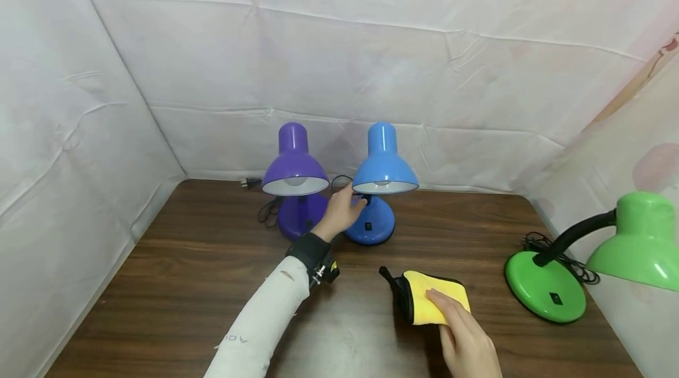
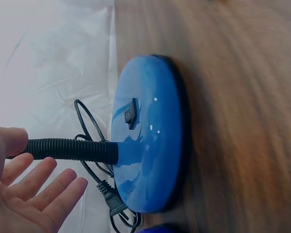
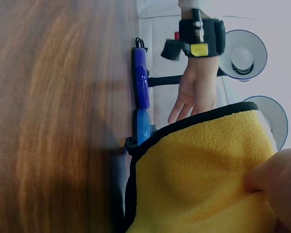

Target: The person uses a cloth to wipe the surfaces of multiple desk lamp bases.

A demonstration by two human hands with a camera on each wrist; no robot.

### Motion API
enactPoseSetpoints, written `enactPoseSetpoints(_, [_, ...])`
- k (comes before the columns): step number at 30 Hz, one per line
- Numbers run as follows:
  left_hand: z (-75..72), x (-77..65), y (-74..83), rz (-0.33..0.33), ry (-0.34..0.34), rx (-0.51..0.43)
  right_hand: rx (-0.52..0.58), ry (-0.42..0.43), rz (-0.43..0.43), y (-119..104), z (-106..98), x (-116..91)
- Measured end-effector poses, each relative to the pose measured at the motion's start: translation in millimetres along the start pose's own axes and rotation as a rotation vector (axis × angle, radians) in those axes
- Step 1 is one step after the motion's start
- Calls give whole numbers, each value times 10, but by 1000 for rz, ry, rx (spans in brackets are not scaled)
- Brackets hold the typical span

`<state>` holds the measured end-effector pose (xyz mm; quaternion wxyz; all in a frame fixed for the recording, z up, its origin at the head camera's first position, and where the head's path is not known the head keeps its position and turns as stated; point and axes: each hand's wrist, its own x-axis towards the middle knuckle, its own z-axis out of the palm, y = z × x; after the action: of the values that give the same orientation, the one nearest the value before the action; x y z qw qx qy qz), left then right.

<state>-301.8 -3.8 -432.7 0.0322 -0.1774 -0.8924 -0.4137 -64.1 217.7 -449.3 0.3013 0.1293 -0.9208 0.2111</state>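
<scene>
My left hand point(image 1: 339, 211) is at the black flexible neck point(image 2: 70, 149) of the blue desk lamp point(image 1: 384, 168). In the left wrist view the thumb lies on one side of the neck and the loosely extended fingers point(image 2: 43, 191) on the other, not wrapped round it. The blue lamp stands upright, with a rocker switch point(image 2: 130, 114) on its base. A folded yellow cloth with black edging point(image 1: 437, 289) is gripped by my right hand point(image 1: 468, 337), nearer the front of the table. The thumb presses on the cloth; most other fingers are hidden in the right wrist view.
A purple desk lamp point(image 1: 294, 168) stands close to the left of the blue one. At the right edge a green desk lamp point(image 1: 546, 289) has its shade bent outward. Coiled cords and a plug point(image 1: 251, 182) lie behind; a white sheet point(image 1: 339, 59) hangs at the back.
</scene>
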Motion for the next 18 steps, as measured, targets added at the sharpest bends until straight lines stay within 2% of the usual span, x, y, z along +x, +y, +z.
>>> enactPoseSetpoints(4, [-41,-170,6,33,-49,-21,-18,-3,-10,5,-1,49])
enactPoseSetpoints(8, [-64,-392,48,90,-109,14,-28,-4,-17,-5,-10,95])
enactPoseSetpoints(13, [-37,-722,100,189,-142,57,-17,-17,-29,9,-19,145])
enactPoseSetpoints(18, [-24,-1032,166,285,-151,33,14,-25,-42,18,-14,215])
